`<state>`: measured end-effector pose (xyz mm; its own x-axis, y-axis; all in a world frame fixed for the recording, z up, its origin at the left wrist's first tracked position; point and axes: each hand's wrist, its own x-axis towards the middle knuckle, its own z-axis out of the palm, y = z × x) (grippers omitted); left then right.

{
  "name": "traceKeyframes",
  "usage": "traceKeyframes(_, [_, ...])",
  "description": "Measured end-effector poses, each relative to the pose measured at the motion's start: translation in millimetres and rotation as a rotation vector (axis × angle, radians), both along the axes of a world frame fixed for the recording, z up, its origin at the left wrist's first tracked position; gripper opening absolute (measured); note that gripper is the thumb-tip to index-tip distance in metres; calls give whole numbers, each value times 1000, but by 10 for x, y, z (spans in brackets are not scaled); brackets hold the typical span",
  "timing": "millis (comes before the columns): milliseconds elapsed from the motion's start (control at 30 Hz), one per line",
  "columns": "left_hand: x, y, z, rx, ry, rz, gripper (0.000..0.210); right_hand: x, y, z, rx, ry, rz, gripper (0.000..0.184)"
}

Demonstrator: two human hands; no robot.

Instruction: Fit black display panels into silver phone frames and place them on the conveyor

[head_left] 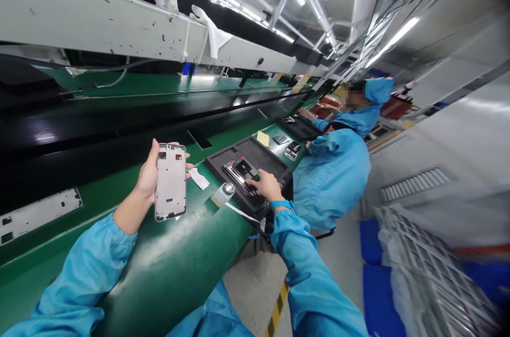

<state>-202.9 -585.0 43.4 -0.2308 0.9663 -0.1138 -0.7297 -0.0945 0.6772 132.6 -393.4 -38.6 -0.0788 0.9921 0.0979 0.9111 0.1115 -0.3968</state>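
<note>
While the left hand [148, 180] grips a pale phone frame [171, 183] by its edges above the green bench [171, 257], the right hand [268, 185] reaches into a black tray [269, 153] and touches a stack of phone parts [240, 173]. From the right hand, the stack lies to the left and slightly farther off, its long axis slanting from far left to near right, so the near end meets the fingers. The right hand is plainly the nearer one; the left is well apart, with a small bottle [222, 195] and a white scrap [199, 178] between. Its fingers are bent, but I cannot tell whether they pinch the top part or only rest on it. The held frame stands lengthwise, its top end pointing away from the person, long axis nearly straight ahead, its flat face with the cut-outs turned toward the head.
</note>
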Motion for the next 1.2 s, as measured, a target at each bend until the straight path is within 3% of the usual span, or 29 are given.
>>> traceKeyframes(133, [65,-70,0,-23,22,-142,62,5,-38,283,48,186,44,42])
traceKeyframes(267, [210,-189,-21,6,67,-381,71,-88,-310,524,112,458,160,69])
traceKeyframes(333, [320,-244,-55,72,49,-473,76,-251,-555,532,115,560,220,75])
traceKeyframes(500, [544,-299,-179,191,-24,-621,91,-896,-1208,342,64,792,449,62])
traceKeyframes(600, [554,-302,-198,217,16,-583,100,-1139,-1434,322,64,890,516,57])
traceKeyframes(733, [516,-318,-169,214,222,-397,105,-1171,-1517,510,183,1024,509,48])
traceKeyframes(900, [547,-310,-214,200,471,-299,106,-1210,-1519,639,147,993,711,57])
traceKeyframes(1033, [565,-279,-278,237,665,-242,94,-1337,-1537,577,164,1082,628,56])
traceKeyframes(1200, [501,-245,-321,487,1197,-74,74,-1442,-1545,639,211,1239,526,33])
